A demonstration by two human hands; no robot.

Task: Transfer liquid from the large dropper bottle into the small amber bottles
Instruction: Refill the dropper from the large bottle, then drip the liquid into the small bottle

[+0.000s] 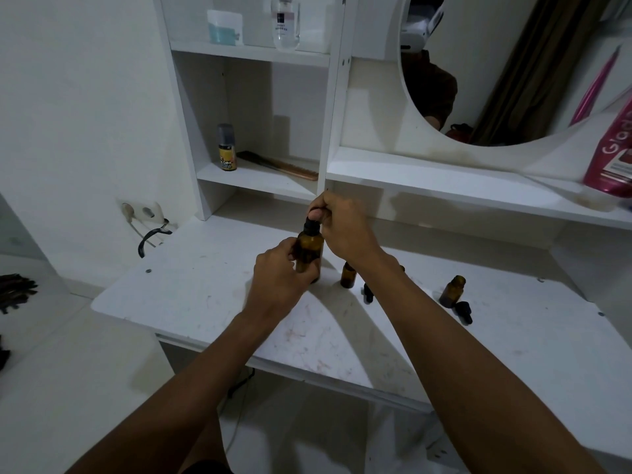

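Note:
The large amber dropper bottle (309, 249) stands upright on the white desk (205, 285). My left hand (282, 271) grips its body from the left. My right hand (338, 224) pinches the black dropper cap (313, 225) on top. A small amber bottle (348, 276) stands open just right of it, partly behind my right wrist. Another small amber bottle (453, 290) stands open farther right, with a black dropper cap (464, 311) lying in front of it. A second black cap (368, 291) lies by my right forearm.
White shelves rise behind the desk, holding a yellow spray can (227, 148), a comb (278, 164), a clear perfume bottle (285, 22) and a pale blue jar (224, 27). A round mirror (496, 63) and a pink bottle (612, 152) are at the right. A wall socket (140, 212) sits left.

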